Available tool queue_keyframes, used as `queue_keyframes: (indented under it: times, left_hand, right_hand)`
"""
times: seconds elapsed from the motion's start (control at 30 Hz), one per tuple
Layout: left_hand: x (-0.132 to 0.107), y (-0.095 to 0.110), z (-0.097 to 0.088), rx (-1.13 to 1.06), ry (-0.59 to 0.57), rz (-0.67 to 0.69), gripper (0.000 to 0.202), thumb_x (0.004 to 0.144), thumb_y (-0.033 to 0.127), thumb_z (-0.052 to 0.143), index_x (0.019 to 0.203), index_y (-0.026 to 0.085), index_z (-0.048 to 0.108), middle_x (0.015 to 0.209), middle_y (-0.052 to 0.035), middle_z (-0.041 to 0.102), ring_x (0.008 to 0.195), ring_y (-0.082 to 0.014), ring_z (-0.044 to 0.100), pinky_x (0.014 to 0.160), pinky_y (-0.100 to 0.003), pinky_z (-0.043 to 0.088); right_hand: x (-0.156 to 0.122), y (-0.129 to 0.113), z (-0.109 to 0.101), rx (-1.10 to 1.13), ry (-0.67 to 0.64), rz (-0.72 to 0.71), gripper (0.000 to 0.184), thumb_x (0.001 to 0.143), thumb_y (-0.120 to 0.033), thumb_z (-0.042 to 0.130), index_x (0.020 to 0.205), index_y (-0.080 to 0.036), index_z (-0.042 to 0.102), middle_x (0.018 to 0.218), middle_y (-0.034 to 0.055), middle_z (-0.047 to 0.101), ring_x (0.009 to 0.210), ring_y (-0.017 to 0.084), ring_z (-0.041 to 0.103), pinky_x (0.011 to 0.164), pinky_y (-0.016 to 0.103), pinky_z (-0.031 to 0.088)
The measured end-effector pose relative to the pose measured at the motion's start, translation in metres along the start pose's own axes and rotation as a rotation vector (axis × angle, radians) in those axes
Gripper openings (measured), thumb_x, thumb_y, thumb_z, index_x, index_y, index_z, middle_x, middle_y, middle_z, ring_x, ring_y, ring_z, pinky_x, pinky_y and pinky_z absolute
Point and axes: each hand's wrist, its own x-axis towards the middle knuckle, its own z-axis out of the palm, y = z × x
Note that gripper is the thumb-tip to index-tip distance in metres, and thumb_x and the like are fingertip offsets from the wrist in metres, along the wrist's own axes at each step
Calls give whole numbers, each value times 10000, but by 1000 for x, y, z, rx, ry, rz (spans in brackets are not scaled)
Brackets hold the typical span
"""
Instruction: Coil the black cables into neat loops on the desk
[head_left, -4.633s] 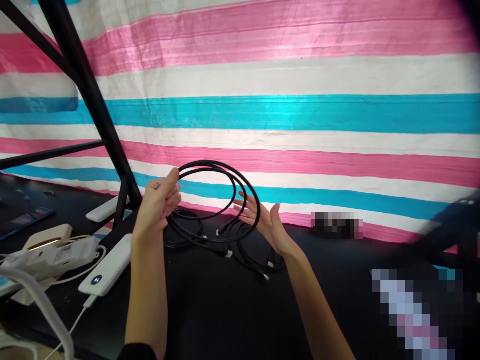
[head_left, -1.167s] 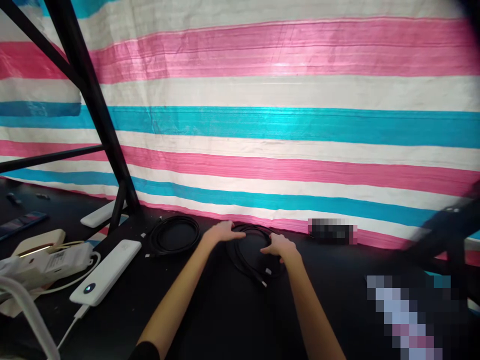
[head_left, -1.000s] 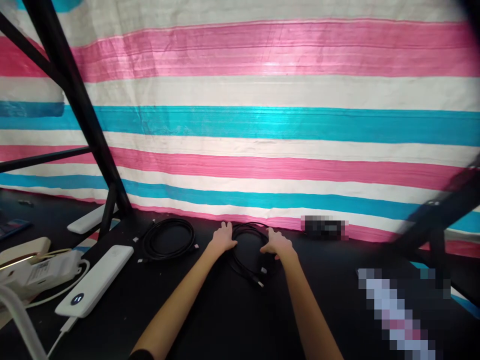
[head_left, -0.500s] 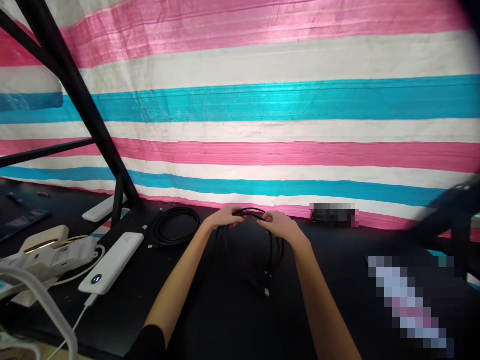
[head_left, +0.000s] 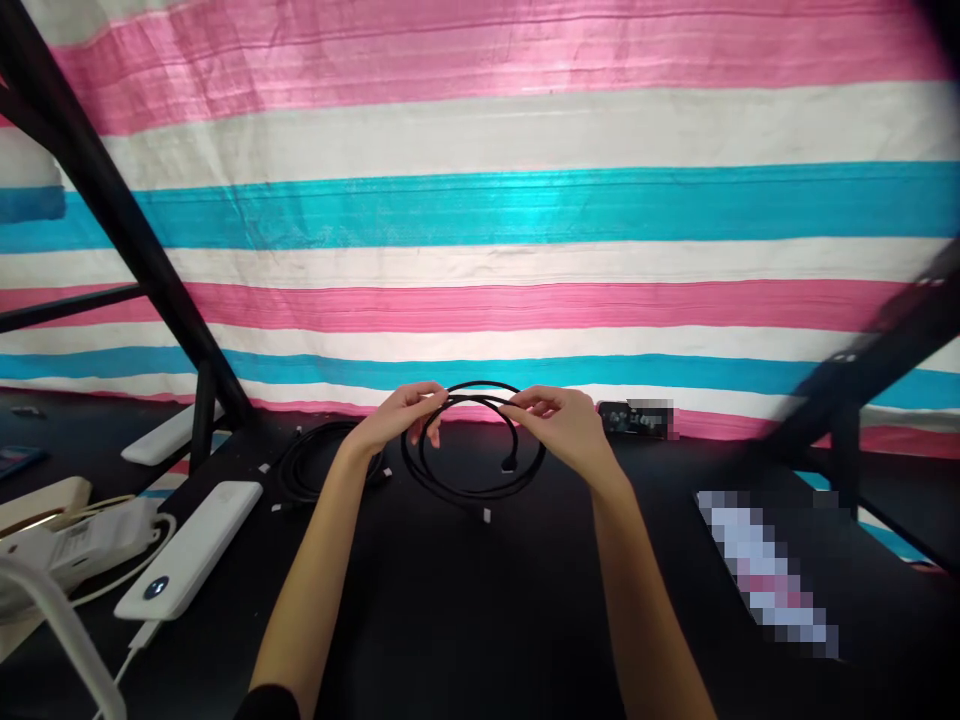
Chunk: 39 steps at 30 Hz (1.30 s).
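A black cable [head_left: 480, 493] hangs in loose round coils between my two hands, over the dark table. My left hand [head_left: 405, 410] pinches the upper left of the loops with thumb and forefinger, its other fingers loosely curled. At the upper right, my right hand [head_left: 555, 410] grips the same coils between thumb and fingertips. One plug end [head_left: 510, 462] dangles inside the loop near my right hand, and a second light-tipped end [head_left: 487, 516] shows below it. Another coiled black cable [head_left: 300, 470] lies on the table behind my left forearm, partly hidden by it.
A white power bank [head_left: 191, 550] with a plugged-in cord lies at left, beside a white power strip [head_left: 97, 545]. Black frame bars [head_left: 135, 230] slant up on both sides. A striped sheet [head_left: 480, 210] closes off the back. A dark small box [head_left: 634, 418] stands at its foot.
The held cable has opened from a drooping bundle into a rounder coil, and my hands have risen slightly. The view has shifted a little to the right.
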Motion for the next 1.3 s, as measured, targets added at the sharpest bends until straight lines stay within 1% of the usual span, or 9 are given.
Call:
queue_keyframes:
  times: [0.17,0.33,0.53,0.67,0.77,0.87,1.03,1.13,1.3]
  left_hand:
    - [-1,5,-6,81,301,52,327,842,494,497,776,175,527,587,5,568,558,-135,592,444,-189,395]
    - [-5,8,-9,63,449,92,354,810,512,539,730,167,552,578,-4,573,616,-155,605,490,-203,418]
    - [-16,16,-23,-413,359,41,375,782,536,574,704,173,524,720,-33,602,682,-153,607,425,-177,396]
    - [-31,25,-40,-675,478,151,307,849,457,513,715,184,552,747,-21,589,573,-112,569,313,-149,307]
    - [-43,29,-53,-775,543,293,274,894,363,468,701,182,538,681,10,544,391,-47,432,243,-134,204]
    - [-50,27,-60,-847,500,398,294,930,329,411,680,186,471,607,49,465,277,-13,233,212,-142,137]
    - [-43,32,-40,-850,364,365,287,923,367,401,691,201,434,526,71,372,240,-27,230,199,-162,120]
    - [-38,41,-17,-708,241,286,170,876,360,493,812,206,522,548,65,434,238,-35,313,196,-163,108]
    - [-42,54,8,-361,238,231,229,836,262,587,1062,241,560,901,-22,615,483,-83,568,353,-169,369]
  right_hand:
    - [1,-1,-4,200,156,12,300,695,-494,653,748,-201,691,729,37,685,608,168,606,555,280,453]
    - [4,-1,-2,292,279,-27,240,733,-426,628,768,-190,642,748,31,657,679,172,619,609,288,481]
    - [6,4,-8,411,407,-83,196,819,-390,550,848,-196,546,736,10,610,690,143,621,633,270,485]
    - [4,5,-20,427,469,-83,241,844,-444,514,851,-204,500,724,-5,582,641,121,607,631,263,501]
    - [2,8,-31,419,499,-37,272,840,-484,508,831,-214,474,682,-22,547,552,101,574,515,216,472]
    - [3,16,-40,442,501,32,302,816,-518,527,825,-224,461,644,-41,507,483,85,523,426,186,424]
    - [5,21,-39,481,448,17,310,816,-523,520,801,-226,432,635,-47,509,423,56,441,396,181,343]
    - [0,9,-35,432,378,-45,265,831,-476,521,817,-220,453,587,-52,499,401,52,381,383,191,280]
    - [-15,-15,-43,346,347,-120,220,819,-417,572,790,-201,538,521,-53,459,456,75,407,437,207,323]
